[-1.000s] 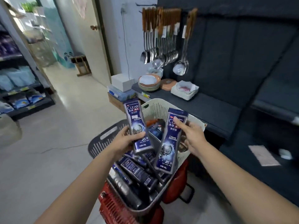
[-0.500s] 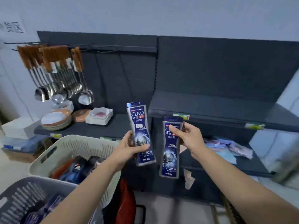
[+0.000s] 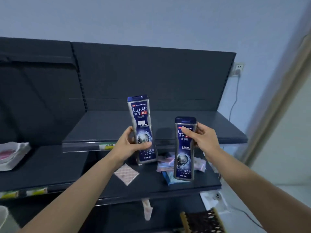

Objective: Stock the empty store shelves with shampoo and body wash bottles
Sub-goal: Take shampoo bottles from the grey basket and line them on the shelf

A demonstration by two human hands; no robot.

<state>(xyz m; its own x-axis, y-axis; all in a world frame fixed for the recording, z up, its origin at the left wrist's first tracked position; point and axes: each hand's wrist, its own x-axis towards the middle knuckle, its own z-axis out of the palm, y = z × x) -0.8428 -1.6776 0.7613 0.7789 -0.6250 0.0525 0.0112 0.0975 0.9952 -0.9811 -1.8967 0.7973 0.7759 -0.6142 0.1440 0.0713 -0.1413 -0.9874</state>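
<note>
Two dark blue CLEAR bottles are held upright in front of a dark shelf unit. My left hand (image 3: 130,145) grips the left bottle (image 3: 141,118) round its lower half. My right hand (image 3: 202,138) pinches the right bottle (image 3: 184,158) near its cap, so the bottle hangs lower. Both bottles are in the air just in front of the bare upper shelf (image 3: 117,128), level with its front edge.
The lower shelf (image 3: 50,170) carries a pink patterned sachet (image 3: 126,173) and several small packets (image 3: 165,163). White dishes (image 3: 11,155) sit at the left. A wall socket (image 3: 238,68) with a cable is at the right. A brush (image 3: 203,221) lies low down.
The view has swung right from the baskets to the shelf unit. Both hands have carried their bottles up and closer to the upper shelf.
</note>
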